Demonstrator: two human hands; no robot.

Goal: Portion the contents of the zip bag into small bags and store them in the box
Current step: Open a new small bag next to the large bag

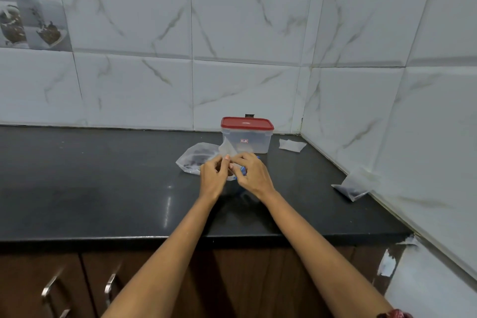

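My left hand (213,175) and right hand (251,171) meet over the middle of the counter, fingertips of both pinching the top edge of a small clear bag (227,149) whose upper part rises between them; I judge I am working its mouth apart or pressing it closed, and I cannot tell which from here. Something blue (243,169) shows under my right fingers, too hidden to name. Both hands grip the thin film, fingers curled, thumbs opposed to the forefingers, which keeps so limp a thing upright and stops it folding on itself. Just beyond my left hand, at about eleven o'clock from the fingers, lies the zip bag (196,159), flat on the black countertop (103,175) with dark contents inside; it sits close so that reaching into it is short. At twelve to one o'clock, touching or nearly touching the small bag's upper edge as seen from here, stands the clear plastic box (246,141) with its red lid (247,123) on, so nothing is stored in it in this pass yet as far as I can judge. Further out at two o'clock an empty small bag (291,144) lies flat by the wall corner, and at three o'clock a filled small bag (353,188) with dark contents leans against the marbled tile wall (413,137), set aside, well apart from the box.
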